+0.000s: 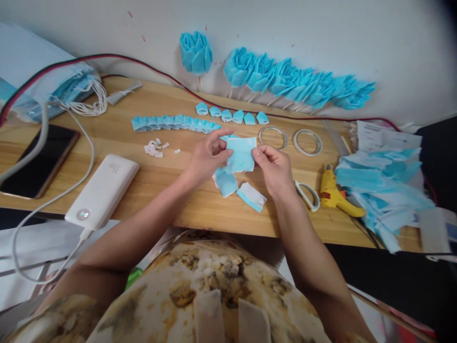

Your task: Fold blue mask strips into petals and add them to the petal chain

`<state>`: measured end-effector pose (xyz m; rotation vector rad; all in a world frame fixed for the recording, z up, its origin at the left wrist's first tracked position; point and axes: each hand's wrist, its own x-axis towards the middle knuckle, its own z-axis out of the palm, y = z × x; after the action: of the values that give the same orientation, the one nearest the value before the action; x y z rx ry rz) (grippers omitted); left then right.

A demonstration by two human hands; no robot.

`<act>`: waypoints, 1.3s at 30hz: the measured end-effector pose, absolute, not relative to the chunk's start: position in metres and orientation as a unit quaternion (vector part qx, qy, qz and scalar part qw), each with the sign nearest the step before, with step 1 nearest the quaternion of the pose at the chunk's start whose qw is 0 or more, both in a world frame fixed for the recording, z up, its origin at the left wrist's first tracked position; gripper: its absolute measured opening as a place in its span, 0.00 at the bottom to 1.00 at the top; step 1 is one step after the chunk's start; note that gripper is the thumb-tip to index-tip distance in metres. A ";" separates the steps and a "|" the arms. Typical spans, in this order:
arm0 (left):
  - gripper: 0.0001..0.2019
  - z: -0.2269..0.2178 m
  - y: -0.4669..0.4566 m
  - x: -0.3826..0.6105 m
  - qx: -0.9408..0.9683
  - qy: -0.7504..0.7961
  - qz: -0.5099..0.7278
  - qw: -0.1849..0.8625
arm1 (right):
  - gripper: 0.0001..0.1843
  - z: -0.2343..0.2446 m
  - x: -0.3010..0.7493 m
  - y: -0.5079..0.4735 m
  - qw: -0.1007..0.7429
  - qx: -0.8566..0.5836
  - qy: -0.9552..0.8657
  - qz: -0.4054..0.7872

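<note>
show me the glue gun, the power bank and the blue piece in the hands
glue gun (332, 193): head view, yellow body
power bank (103, 189): head view, white top face
blue piece (243, 156): head view, middle of the sheet

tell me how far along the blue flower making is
Done: a row of blue flowers leans on the wall, and a strip of folded petals plus five loose petals lie on the table. In hand: the left hand and right hand pinch one blue piece between them. Left, likely: the pile of blue sheets at the right looks unfolded.
</note>
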<state>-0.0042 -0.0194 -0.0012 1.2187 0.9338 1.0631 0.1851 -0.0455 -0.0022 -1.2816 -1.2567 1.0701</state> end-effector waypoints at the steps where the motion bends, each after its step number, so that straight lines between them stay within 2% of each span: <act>1: 0.21 0.000 -0.020 -0.004 0.525 0.402 0.457 0.595 | 0.19 -0.002 0.185 -0.045 0.503 -0.530 -0.521 0.441; 5: 0.21 0.005 -0.024 -0.004 0.524 0.398 0.438 0.613 | 0.19 -0.004 0.186 -0.045 0.520 -0.520 -0.507 0.450; 10: 0.37 0.003 -0.027 -0.001 0.531 0.363 0.395 0.656 | 0.21 -0.003 0.185 -0.046 0.522 -0.532 -0.523 0.415; 12: 0.39 0.001 -0.027 -0.001 0.531 0.358 0.389 0.662 | 0.22 -0.001 0.184 -0.048 0.519 -0.542 -0.542 0.378; 19: 0.37 0.001 -0.025 -0.004 0.547 0.384 0.387 0.635 | 0.18 0.006 0.181 -0.053 0.499 -0.575 -0.600 0.247; 31: 0.38 0.001 -0.024 -0.004 0.547 0.368 0.396 0.639 | 0.17 0.006 0.187 -0.050 0.507 -0.544 -0.604 0.287; 34: 0.34 -0.001 -0.023 -0.003 0.535 0.362 0.391 0.655 | 0.18 0.004 0.188 -0.049 0.511 -0.543 -0.599 0.292; 37: 0.24 0.002 -0.024 -0.002 0.520 0.358 0.389 0.671 | 0.19 0.004 0.188 -0.049 0.514 -0.542 -0.599 0.287; 39: 0.24 0.006 -0.026 -0.002 0.511 0.358 0.381 0.682 | 0.19 0.004 0.187 -0.049 0.511 -0.543 -0.604 0.282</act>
<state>-0.0016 -0.0255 0.0064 1.1458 0.8037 0.8548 0.1869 -0.0490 0.0045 -1.3065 -1.4540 0.6777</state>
